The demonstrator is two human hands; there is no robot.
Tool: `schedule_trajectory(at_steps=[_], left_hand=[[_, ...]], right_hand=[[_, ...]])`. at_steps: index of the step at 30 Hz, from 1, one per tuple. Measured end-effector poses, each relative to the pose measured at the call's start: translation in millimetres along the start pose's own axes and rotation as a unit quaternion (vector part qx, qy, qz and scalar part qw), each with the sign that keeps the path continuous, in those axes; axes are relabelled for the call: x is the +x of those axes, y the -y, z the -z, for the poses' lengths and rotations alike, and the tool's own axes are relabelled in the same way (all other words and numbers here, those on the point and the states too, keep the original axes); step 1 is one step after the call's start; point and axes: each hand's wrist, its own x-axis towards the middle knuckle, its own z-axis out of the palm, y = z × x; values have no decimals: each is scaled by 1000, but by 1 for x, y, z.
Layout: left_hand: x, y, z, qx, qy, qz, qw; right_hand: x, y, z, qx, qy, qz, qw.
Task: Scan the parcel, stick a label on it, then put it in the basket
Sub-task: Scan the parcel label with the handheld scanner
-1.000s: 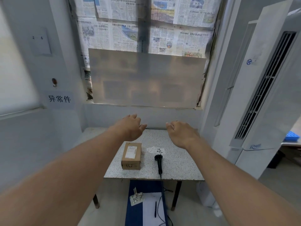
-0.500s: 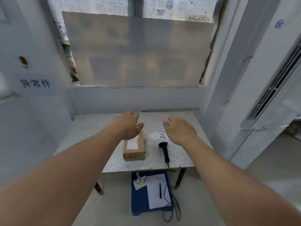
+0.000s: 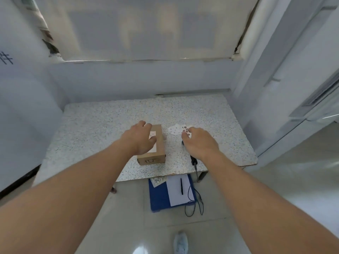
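A small brown cardboard parcel with a white sticker on top lies near the front of the speckled table. My left hand hovers over its left half, fingers spread, holding nothing. A black handheld scanner lies to the right of the parcel, mostly hidden under my right hand, which is spread above it. Whether that hand touches the scanner I cannot tell. Loose white labels with printed codes lie just beyond the right hand.
A blue basket stands on the floor under the table's front edge, holding a white sheet, a pen and label scraps. The scanner cable loops down beside it. Walls close in left and back; a white cabinet stands at the right. My shoe shows below.
The view has tilted down and closer to the table. Both hands have lowered, the left over the parcel, the right over the scanner.
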Motion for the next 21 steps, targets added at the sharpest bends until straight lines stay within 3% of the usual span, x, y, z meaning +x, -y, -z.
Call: schedule_trajectory(at_steps=[13, 21], left_hand=[[89, 23, -89, -43, 83, 90, 992], [113, 40, -132, -95, 79, 150, 981]], right_hand=[[106, -63, -80, 29, 75, -41, 996], [138, -85, -131, -2, 95, -50, 994]])
